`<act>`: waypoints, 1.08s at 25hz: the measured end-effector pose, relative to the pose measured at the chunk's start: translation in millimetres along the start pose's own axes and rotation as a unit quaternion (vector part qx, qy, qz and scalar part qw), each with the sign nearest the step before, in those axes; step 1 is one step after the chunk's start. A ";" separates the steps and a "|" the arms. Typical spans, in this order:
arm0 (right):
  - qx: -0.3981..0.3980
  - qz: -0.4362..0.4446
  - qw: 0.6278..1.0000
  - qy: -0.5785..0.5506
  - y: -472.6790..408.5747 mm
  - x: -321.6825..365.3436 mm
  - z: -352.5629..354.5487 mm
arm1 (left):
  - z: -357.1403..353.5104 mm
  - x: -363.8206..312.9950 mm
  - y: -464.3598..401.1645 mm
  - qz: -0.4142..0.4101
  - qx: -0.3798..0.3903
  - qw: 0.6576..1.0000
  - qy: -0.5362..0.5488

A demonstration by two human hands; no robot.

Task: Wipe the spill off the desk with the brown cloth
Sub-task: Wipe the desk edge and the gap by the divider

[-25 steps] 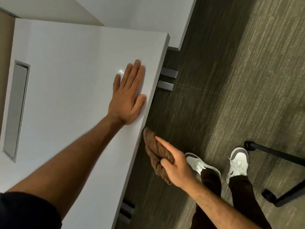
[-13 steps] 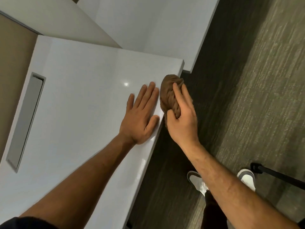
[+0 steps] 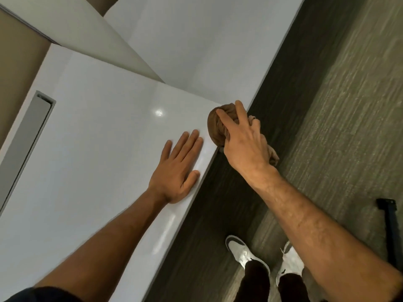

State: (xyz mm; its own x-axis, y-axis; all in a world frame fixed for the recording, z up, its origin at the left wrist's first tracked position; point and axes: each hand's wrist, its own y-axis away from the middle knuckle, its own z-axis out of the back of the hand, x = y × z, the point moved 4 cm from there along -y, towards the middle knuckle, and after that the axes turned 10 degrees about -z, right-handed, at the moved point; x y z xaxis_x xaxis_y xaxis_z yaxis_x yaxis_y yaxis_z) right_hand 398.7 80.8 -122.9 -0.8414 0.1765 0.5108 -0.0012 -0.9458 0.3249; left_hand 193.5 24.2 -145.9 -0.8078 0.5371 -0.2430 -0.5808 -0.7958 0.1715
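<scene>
My right hand point(image 3: 244, 144) grips the bunched brown cloth point(image 3: 216, 125) and holds it at the white desk's point(image 3: 91, 149) front right corner, part of the cloth hanging past the edge. My left hand point(image 3: 176, 171) lies flat on the desk, palm down with fingers spread, just left of the cloth and close to the front edge. A small shiny spot point(image 3: 158, 112) glints on the desk surface beyond my left fingertips; I cannot tell whether it is liquid or a light reflection.
A grey recessed slot point(image 3: 28, 140) runs along the desk's far left. A second white desk point(image 3: 207, 46) adjoins beyond the corner. Dark carpet point(image 3: 327, 105) lies to the right, with my white shoes point(image 3: 244, 253) and a black chair base point(image 3: 390, 227).
My right hand has lifted the brown cloth from below the desk edge up to the desk's corner. My left hand has stayed flat on the desk.
</scene>
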 end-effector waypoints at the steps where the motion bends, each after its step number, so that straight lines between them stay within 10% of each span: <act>1: 0.014 0.016 1.000 0.019 -2.5 0.9 4.1 | 0.3 -0.6 0.5 0.003 0.002 1.000 0.001; 9: 0.119 0.124 0.985 0.022 -11.7 -18.3 30.6 | 2.6 -4.4 1.3 0.005 0.028 0.999 0.018; 18: 0.185 0.027 0.914 -0.360 -66.0 -40.4 58.7 | 32.1 4.5 -18.6 0.040 -0.076 0.989 0.118; 27: 0.378 -0.002 0.863 -0.335 -163.0 -25.6 54.9 | 40.5 19.6 -98.1 0.420 -0.129 0.887 0.142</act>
State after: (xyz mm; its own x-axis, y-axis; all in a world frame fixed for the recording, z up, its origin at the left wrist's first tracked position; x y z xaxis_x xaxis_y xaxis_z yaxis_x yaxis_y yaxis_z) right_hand 450.1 245.4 -145.2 -0.3404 0.5368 0.7720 0.5635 -0.5408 0.6245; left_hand 230.5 124.2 -128.9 -0.8653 -0.3383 -0.3699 0.2857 -0.9392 0.1906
